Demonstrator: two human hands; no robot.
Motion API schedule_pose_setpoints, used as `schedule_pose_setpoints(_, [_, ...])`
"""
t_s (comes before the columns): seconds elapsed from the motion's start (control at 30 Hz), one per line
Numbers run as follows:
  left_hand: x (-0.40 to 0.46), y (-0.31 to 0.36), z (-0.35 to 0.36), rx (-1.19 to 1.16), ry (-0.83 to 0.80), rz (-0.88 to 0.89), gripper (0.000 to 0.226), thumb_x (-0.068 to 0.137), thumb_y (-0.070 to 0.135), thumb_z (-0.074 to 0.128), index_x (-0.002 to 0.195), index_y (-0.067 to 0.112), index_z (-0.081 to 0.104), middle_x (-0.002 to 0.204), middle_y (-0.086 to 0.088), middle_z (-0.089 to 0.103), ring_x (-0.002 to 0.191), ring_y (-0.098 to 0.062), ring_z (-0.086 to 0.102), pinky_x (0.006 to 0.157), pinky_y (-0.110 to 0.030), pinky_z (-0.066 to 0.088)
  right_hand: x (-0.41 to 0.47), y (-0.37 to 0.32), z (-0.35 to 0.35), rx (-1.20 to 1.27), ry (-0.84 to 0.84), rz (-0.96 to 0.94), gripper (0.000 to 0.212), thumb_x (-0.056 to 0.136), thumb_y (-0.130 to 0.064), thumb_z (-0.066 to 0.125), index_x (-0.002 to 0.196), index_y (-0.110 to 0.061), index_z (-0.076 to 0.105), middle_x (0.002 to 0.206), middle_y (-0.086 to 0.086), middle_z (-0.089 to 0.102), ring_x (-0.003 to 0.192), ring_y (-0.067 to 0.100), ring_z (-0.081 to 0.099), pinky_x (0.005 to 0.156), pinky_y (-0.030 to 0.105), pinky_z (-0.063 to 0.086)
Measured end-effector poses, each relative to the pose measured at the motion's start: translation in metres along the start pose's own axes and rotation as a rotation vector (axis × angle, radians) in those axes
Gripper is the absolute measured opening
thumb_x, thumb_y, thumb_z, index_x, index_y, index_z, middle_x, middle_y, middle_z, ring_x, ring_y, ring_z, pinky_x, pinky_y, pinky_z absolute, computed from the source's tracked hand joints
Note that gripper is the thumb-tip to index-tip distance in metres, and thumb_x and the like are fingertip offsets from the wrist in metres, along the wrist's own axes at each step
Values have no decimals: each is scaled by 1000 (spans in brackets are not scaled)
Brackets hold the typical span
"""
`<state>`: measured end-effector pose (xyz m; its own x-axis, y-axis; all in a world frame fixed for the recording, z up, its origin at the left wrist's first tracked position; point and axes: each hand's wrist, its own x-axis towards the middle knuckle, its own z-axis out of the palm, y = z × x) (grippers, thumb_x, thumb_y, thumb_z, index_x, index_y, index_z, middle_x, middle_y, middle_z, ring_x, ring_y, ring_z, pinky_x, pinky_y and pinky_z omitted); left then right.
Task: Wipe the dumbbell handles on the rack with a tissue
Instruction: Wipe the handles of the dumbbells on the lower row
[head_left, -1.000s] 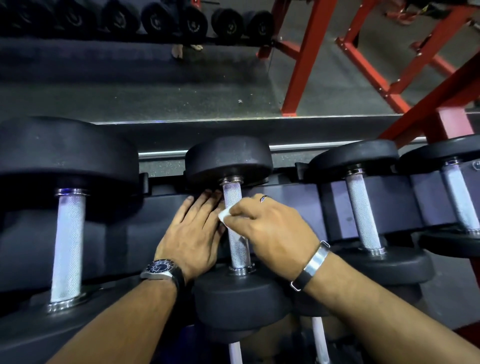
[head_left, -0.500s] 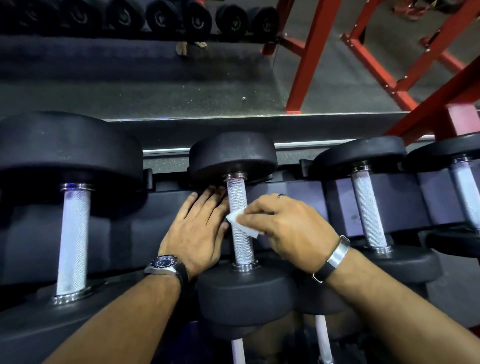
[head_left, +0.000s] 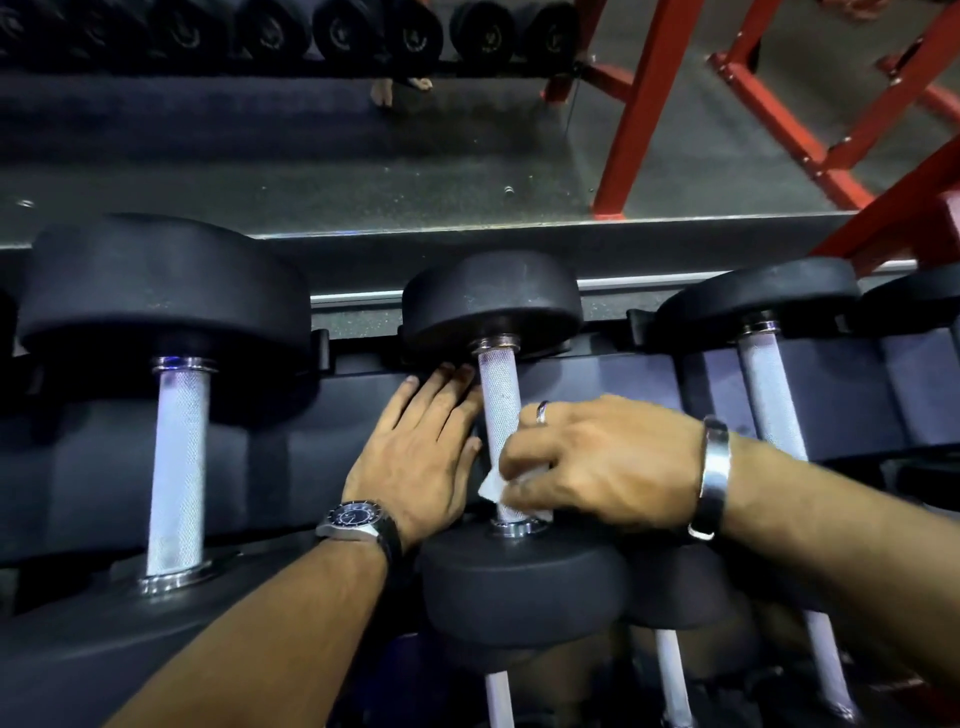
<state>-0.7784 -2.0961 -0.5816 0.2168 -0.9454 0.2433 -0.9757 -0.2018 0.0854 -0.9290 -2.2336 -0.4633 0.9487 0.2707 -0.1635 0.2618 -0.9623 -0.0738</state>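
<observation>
Right hand (head_left: 597, 462) pinches the tissue (head_left: 493, 486) round the middle dumbbell handle (head_left: 500, 400), near its lower collar. Left hand (head_left: 421, 447) lies flat, fingers straight, just beside it on the rack (head_left: 291, 457).

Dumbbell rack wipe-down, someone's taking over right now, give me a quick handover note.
Right hand grips the tissue round the lower end of the middle dumbbell handle, near its front collar.
Left hand rests flat on the rack beside that handle.
Done: cannot tell which handles are clean.
Left: finish this handle, then probably the left handle and right handle.
</observation>
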Motion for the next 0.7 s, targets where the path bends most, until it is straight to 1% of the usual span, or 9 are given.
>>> schedule_pose_setpoints(0.03, [0, 0, 0, -1, 5, 1, 47, 97, 30, 39, 134, 7, 55, 145, -13, 51, 140, -29, 40, 118, -46, 24, 1, -1, -3, 8, -29, -5, 30, 85, -35, 41, 93, -31, 70, 98, -10, 59, 88, 17, 55, 45, 26, 38])
schedule_pose_setpoints(0.13, [0, 1, -1, -4, -5, -4, 47, 96, 30, 38, 134, 7, 55, 144, -14, 52, 140, -29, 40, 118, -46, 25, 2, -6, -3, -6, -84, -36, 25, 89, -37, 46, 93, -28, 69, 95, -7, 58, 88, 18, 57, 46, 27, 30])
schedule_pose_setpoints(0.2, [1, 0, 0, 6, -8, -6, 47, 96, 30, 38, 134, 7, 55, 144, -14, 52, 139, -29, 41, 117, -47, 26, 2, -6, -5, 58, -111, -1, 32, 88, -40, 41, 96, -28, 69, 96, -7, 59, 90, 17, 58, 47, 28, 36])
schedule_pose_setpoints(0.3, [0, 1, 0, -1, 2, -9, 48, 96, 30, 38, 135, 7, 55, 143, -14, 53, 138, -30, 42, 117, -47, 26, 1, -6, -4, 35, -90, -26, 32, 88, -39, 40, 94, -29, 69, 93, -8, 57, 85, 17, 58, 43, 26, 36])
schedule_pose_setpoints(0.37, [0, 0, 0, -6, 4, -3, 49, 95, 30, 39, 135, 6, 55, 143, -14, 53, 138, -30, 43, 117, -47, 26, 6, -2, -3, -17, 12, -32, 31, 86, -33, 41, 94, -27, 70, 93, -6, 58, 82, 19, 58, 42, 28, 40])
schedule_pose_setpoints(0.43, [0, 0, 0, 2, 0, -4, 50, 94, 30, 39, 134, 6, 56, 143, -14, 53, 138, -31, 43, 117, -47, 26, 14, 8, -3, 16, 174, 120, 36, 83, -26, 38, 97, -21, 70, 98, -1, 61, 83, 25, 57, 46, 34, 49])
schedule_pose_setpoints(0.5, [-1, 1, -1, 14, -11, -14, 49, 96, 31, 39, 136, 7, 55, 143, -13, 54, 139, -30, 43, 118, -47, 24, 23, 16, -2, 47, 317, 309, 40, 85, -23, 33, 102, -15, 68, 103, 4, 60, 85, 30, 55, 49, 43, 52])
schedule_pose_setpoints(0.57, [0, 1, -1, 19, -14, -16, 50, 97, 31, 38, 137, 7, 54, 143, -13, 54, 138, -30, 43, 119, -47, 24, 30, 13, 3, 41, 350, 404, 45, 87, -23, 28, 105, -10, 67, 104, 9, 58, 84, 32, 55, 48, 45, 52])
schedule_pose_setpoints(0.7, [-1, 1, 1, 26, -4, -12, 49, 97, 31, 38, 135, 4, 56, 141, -14, 55, 138, -30, 44, 119, -47, 24, 31, 0, 5, 67, 310, 442, 52, 85, -25, 21, 100, -7, 67, 100, 9, 55, 83, 30, 51, 52, 45, 51])
